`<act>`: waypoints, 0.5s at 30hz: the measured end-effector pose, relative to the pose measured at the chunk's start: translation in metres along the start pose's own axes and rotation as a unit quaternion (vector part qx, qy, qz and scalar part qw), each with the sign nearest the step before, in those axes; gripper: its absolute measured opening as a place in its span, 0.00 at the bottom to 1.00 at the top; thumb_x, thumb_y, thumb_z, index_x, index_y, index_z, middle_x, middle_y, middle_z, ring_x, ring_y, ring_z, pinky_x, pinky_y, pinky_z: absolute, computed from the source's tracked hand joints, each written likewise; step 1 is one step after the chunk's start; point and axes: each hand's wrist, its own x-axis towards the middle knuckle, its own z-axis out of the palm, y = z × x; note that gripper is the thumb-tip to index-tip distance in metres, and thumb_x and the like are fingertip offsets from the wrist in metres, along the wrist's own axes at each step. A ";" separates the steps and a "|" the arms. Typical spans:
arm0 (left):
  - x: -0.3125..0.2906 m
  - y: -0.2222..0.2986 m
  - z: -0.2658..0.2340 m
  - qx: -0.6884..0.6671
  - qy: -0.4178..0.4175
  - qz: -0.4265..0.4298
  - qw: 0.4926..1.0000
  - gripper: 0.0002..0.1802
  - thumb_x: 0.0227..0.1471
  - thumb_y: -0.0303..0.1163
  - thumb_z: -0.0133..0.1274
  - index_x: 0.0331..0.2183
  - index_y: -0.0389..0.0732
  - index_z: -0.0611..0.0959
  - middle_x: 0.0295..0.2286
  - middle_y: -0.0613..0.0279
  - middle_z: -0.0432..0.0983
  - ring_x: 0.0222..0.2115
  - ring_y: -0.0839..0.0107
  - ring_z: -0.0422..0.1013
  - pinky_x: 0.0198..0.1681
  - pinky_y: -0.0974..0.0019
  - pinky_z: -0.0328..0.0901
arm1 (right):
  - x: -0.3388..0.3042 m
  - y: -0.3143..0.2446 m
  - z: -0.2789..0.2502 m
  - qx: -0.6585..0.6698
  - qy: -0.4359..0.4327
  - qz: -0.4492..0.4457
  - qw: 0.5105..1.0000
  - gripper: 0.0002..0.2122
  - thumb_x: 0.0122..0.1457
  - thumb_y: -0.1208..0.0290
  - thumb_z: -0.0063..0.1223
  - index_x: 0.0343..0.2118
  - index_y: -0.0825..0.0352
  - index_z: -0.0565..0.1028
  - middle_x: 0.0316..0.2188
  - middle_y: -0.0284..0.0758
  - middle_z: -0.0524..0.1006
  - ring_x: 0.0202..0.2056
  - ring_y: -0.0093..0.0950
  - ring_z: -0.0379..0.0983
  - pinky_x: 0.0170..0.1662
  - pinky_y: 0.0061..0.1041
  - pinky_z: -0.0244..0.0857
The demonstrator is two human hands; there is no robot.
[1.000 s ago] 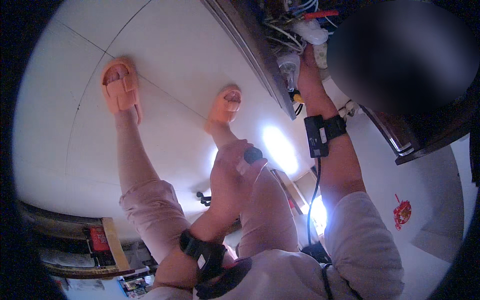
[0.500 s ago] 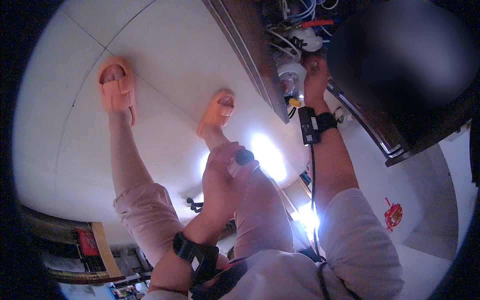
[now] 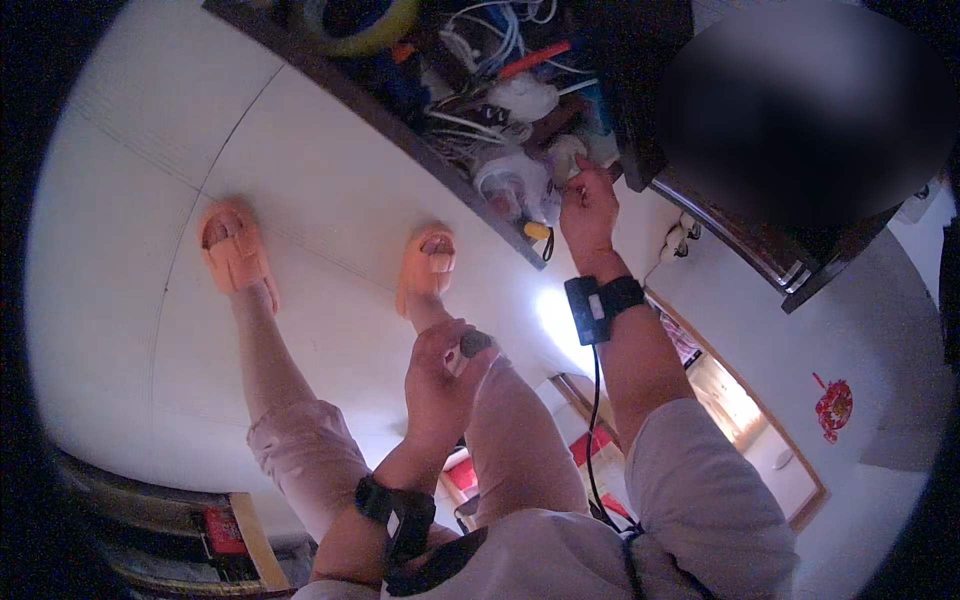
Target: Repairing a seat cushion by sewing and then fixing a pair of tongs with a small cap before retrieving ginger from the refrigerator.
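Observation:
My left hand (image 3: 437, 375) rests on my bent knee, its fingers closed round a small clear-and-white object with a dark round end (image 3: 476, 344). What kind of object it is, I cannot make out. My right hand (image 3: 588, 212) is at the right side of an open dark drawer (image 3: 400, 145), fingers curled in by a pale crumpled thing (image 3: 566, 155). Whether they grip that or the drawer's side is hidden. Beside them lie a clear plastic bag (image 3: 515, 185) and a yellow-tipped item with a black loop (image 3: 538, 231).
White cables (image 3: 500, 40), a red stick-like item (image 3: 535, 58) and a yellow tape roll (image 3: 375, 35) crowd the drawer. Dark cabinet edges (image 3: 740, 245) stand to the right. My feet, in orange slippers (image 3: 235, 250), are on the pale floor. A black cable (image 3: 597, 420) hangs from my right wrist.
The view has shifted, and more of the drawer and its contents show. My right hand appears further left and lower, still by the drawer's side. My left hand still holds its object on the knee.

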 end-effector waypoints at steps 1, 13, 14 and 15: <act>0.001 0.000 0.003 0.004 -0.003 0.006 1.000 0.20 0.41 0.31 0.62 0.38 0.35 0.76 0.37 0.52 0.72 0.38 0.60 0.70 0.40 0.63 0.66 | -0.002 0.001 -0.001 0.002 0.007 0.000 1.000 0.08 0.44 0.88 0.46 0.27 0.68 0.70 0.44 0.45 0.73 0.46 0.39 0.69 0.49 0.31 0.62; 0.007 -0.008 0.019 0.110 -0.024 0.020 0.993 0.17 0.43 0.28 0.61 0.38 0.39 0.76 0.38 0.61 0.73 0.38 0.71 0.70 0.40 0.67 0.64 | 0.010 -0.010 0.007 0.064 0.004 0.094 0.994 0.11 0.47 0.79 0.46 0.36 0.67 0.70 0.39 0.47 0.72 0.42 0.45 0.69 0.45 0.39 0.63; 0.007 -0.008 0.021 0.111 -0.030 0.004 0.993 0.17 0.43 0.28 0.61 0.38 0.39 0.76 0.38 0.61 0.73 0.38 0.71 0.70 0.41 0.67 0.63 | 0.010 -0.014 0.007 0.066 -0.009 0.095 0.993 0.15 0.51 0.74 0.47 0.43 0.67 0.69 0.42 0.51 0.71 0.44 0.49 0.68 0.47 0.43 0.62; 0.007 -0.003 0.023 0.109 -0.038 -0.006 0.993 0.17 0.43 0.28 0.61 0.38 0.39 0.76 0.38 0.61 0.73 0.38 0.71 0.70 0.41 0.67 0.63 | 0.009 -0.009 0.012 0.065 0.001 0.097 0.993 0.15 0.51 0.74 0.47 0.43 0.67 0.69 0.42 0.51 0.71 0.44 0.49 0.68 0.47 0.43 0.62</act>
